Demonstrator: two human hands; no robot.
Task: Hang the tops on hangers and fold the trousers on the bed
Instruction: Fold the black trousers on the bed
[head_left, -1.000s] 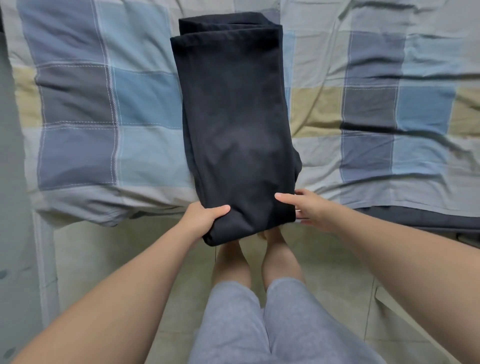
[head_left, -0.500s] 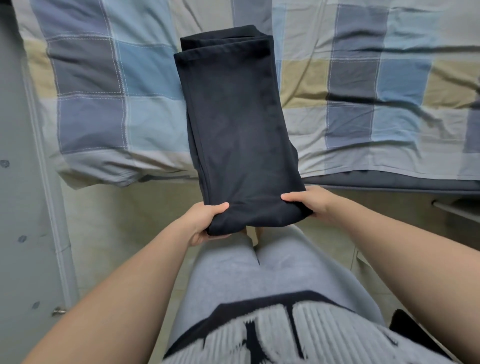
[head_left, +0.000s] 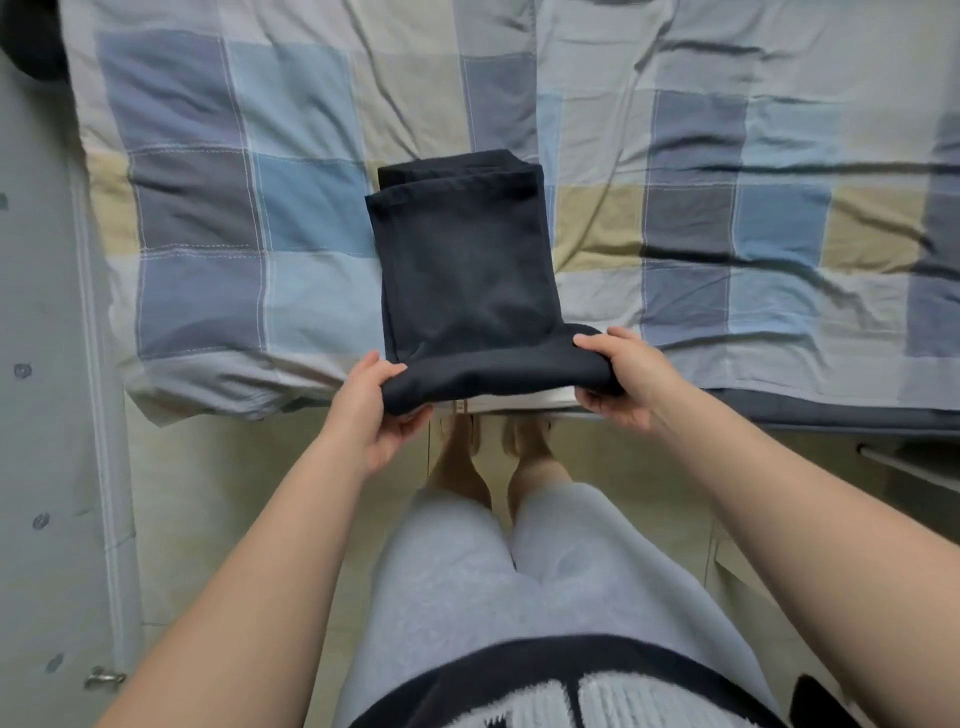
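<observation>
Folding the trousers, head view. The dark trousers (head_left: 467, 270) lie lengthwise on the checked quilt (head_left: 208, 208) of the bed (head_left: 831, 408), already doubled into a narrow band. Their far end rests flat toward the middle of the quilt, and their near end is lifted at the bed's near edge. At the far end we see two layers slightly staggered, one hem edge showing beyond the other.

The left hand (head_left: 374, 410) grips the near left corner, thumb on top and fingers curled beneath the cloth. The right hand (head_left: 623, 379) grips the near right corner in the same way, thumb above and fingers under. Both hands are closed round the fabric, which bulges into a soft roll between them, clear of the quilt.

We judge the step in hand to be the crosswise fold, bringing the near end over onto the far end. To do it well, we would hold both corners level so the lifted edge stays straight, and carry them forward together rather than one ahead of the other. The side edges of the upper part should land directly over those of the lower part. The lifted edge should be set down just at the far hems, not past them. We would let go only once the cloth lies flat, then smooth outward from the new crease. The main risk, as we see it, is the inner layers sliding apart, since the fabric looks soft and the far hems are already offset.
</observation>
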